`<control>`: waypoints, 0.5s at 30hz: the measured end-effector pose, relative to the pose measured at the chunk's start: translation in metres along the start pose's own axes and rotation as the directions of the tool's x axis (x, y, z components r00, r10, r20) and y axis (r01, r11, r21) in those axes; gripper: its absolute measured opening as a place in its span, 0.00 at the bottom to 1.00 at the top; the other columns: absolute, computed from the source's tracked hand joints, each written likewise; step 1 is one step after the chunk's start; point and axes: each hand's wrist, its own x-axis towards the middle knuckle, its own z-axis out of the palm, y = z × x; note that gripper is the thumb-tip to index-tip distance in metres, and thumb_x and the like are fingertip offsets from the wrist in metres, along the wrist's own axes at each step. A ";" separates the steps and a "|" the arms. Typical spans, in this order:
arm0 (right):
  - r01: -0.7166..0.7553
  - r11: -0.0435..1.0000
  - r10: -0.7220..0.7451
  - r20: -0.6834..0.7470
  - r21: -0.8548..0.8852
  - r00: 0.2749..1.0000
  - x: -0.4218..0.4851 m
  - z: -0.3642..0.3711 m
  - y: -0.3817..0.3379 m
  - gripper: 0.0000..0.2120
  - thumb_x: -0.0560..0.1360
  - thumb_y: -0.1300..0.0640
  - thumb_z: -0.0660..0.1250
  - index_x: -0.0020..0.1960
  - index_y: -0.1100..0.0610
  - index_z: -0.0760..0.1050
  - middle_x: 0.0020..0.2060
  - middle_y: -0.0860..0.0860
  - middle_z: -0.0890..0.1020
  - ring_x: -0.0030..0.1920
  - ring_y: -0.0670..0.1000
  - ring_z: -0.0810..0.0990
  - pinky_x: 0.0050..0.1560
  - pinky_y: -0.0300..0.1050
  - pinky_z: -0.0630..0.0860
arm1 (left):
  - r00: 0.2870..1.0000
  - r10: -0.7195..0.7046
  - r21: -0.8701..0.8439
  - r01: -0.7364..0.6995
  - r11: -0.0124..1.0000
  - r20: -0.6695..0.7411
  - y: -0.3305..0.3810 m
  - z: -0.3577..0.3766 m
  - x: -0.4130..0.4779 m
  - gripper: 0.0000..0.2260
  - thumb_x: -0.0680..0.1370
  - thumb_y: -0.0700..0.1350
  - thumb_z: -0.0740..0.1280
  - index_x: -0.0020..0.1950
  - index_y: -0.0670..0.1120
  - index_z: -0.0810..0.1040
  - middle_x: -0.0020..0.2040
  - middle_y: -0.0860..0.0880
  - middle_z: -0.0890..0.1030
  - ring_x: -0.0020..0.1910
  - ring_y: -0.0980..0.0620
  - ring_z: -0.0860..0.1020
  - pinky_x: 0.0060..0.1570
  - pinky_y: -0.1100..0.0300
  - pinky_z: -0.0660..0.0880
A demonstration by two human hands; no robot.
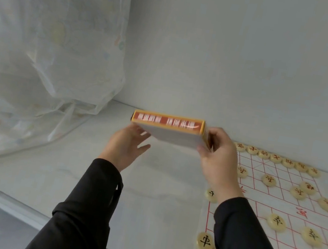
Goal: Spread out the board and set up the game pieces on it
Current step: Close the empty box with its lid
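Observation:
A flat game box [170,131] with a yellow and red edge hangs above the table near the back wall. My right hand [217,155] grips its right end, fingers curled round the corner. My left hand [126,147] supports its left underside with straight fingers. At the right lies the spread board [287,212], a white sheet with red grid lines. Several round cream pieces stand on it: a row [275,158] along the far edge with red characters, and black-character pieces [277,222] nearer me. One piece marked 車 [205,242] sits at the board's left corner.
A sheer white curtain [41,49] hangs at the left and drapes onto the white tabletop [104,190]. A pale wall [234,60] runs behind the table. The table's front edge [15,201] crosses the lower left.

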 end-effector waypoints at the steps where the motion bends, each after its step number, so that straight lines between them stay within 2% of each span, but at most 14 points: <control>1: 0.045 0.998 -0.044 0.008 -0.055 0.999 -0.003 0.003 0.003 0.13 0.72 0.71 0.67 0.49 0.55 0.75 0.50 0.47 0.80 0.53 0.44 0.77 0.51 0.26 0.72 | 0.997 0.001 -0.101 -0.009 0.995 -0.078 0.003 -0.005 0.000 0.21 0.76 0.32 0.49 0.60 0.46 0.75 0.56 0.47 0.78 0.59 0.49 0.74 0.61 0.51 0.68; 3: 0.130 0.964 -0.104 0.122 -0.230 0.987 -0.008 0.008 0.013 0.17 0.72 0.74 0.65 0.54 0.57 0.78 0.57 0.52 0.80 0.59 0.49 0.76 0.58 0.26 0.67 | 0.962 0.005 -0.208 -0.064 0.976 -0.272 0.006 -0.019 -0.001 0.21 0.77 0.34 0.48 0.63 0.44 0.73 0.60 0.46 0.77 0.62 0.48 0.73 0.64 0.52 0.67; 5: 0.190 0.903 -0.042 0.361 -0.385 0.932 -0.011 0.012 0.022 0.26 0.72 0.75 0.61 0.64 0.55 0.75 0.66 0.53 0.73 0.69 0.52 0.69 0.68 0.36 0.61 | 0.920 0.022 -0.169 -0.096 0.981 -0.392 0.010 -0.025 -0.004 0.19 0.79 0.38 0.49 0.65 0.43 0.72 0.62 0.46 0.76 0.63 0.49 0.73 0.65 0.52 0.66; 6: 0.197 0.877 0.023 0.447 -0.439 0.894 -0.012 0.013 0.024 0.28 0.72 0.75 0.60 0.67 0.52 0.73 0.69 0.52 0.70 0.71 0.53 0.66 0.70 0.40 0.59 | 0.914 0.035 -0.084 -0.075 0.994 -0.405 0.012 -0.024 -0.005 0.18 0.79 0.40 0.50 0.65 0.43 0.72 0.61 0.46 0.76 0.64 0.49 0.72 0.65 0.52 0.66; 8: 0.195 0.824 0.137 0.521 -0.533 0.843 -0.012 0.014 0.024 0.29 0.74 0.73 0.58 0.70 0.49 0.69 0.72 0.51 0.66 0.72 0.53 0.63 0.72 0.45 0.59 | 0.927 0.065 0.236 0.026 0.972 -0.369 0.015 -0.015 -0.004 0.16 0.81 0.43 0.53 0.66 0.43 0.72 0.63 0.46 0.75 0.64 0.48 0.72 0.64 0.51 0.66; 9: 0.204 0.800 0.152 0.519 -0.565 0.841 -0.012 0.014 0.022 0.28 0.75 0.71 0.58 0.70 0.49 0.69 0.71 0.51 0.66 0.71 0.53 0.63 0.71 0.46 0.60 | 0.933 0.088 0.428 0.076 0.900 -0.350 0.013 -0.010 -0.002 0.15 0.81 0.43 0.55 0.66 0.43 0.72 0.64 0.46 0.75 0.64 0.48 0.71 0.63 0.52 0.67; 11: 0.208 0.757 0.119 0.444 -0.619 0.888 -0.013 0.014 0.018 0.23 0.76 0.66 0.59 0.68 0.51 0.71 0.65 0.50 0.73 0.65 0.53 0.69 0.64 0.47 0.69 | 0.946 0.136 0.740 0.135 0.659 -0.293 0.007 -0.005 0.000 0.17 0.80 0.42 0.57 0.68 0.45 0.71 0.66 0.45 0.73 0.64 0.46 0.71 0.60 0.54 0.68; 13: 0.115 0.756 0.146 0.337 -0.645 0.930 -0.015 0.014 0.014 0.17 0.78 0.58 0.61 0.67 0.52 0.73 0.58 0.51 0.78 0.58 0.52 0.75 0.55 0.46 0.75 | 0.969 0.129 0.905 0.142 0.401 -0.209 -0.003 -0.005 -0.001 0.19 0.78 0.41 0.58 0.69 0.46 0.69 0.66 0.45 0.73 0.63 0.46 0.72 0.56 0.58 0.69; 15: 0.030 0.771 0.249 0.344 -0.637 0.905 -0.018 0.020 0.012 0.17 0.77 0.50 0.63 0.64 0.53 0.74 0.54 0.51 0.80 0.53 0.52 0.79 0.51 0.45 0.76 | 0.984 0.101 0.974 0.126 0.189 -0.147 -0.010 -0.003 -0.004 0.15 0.78 0.42 0.59 0.64 0.48 0.71 0.59 0.46 0.76 0.56 0.48 0.74 0.51 0.60 0.69</control>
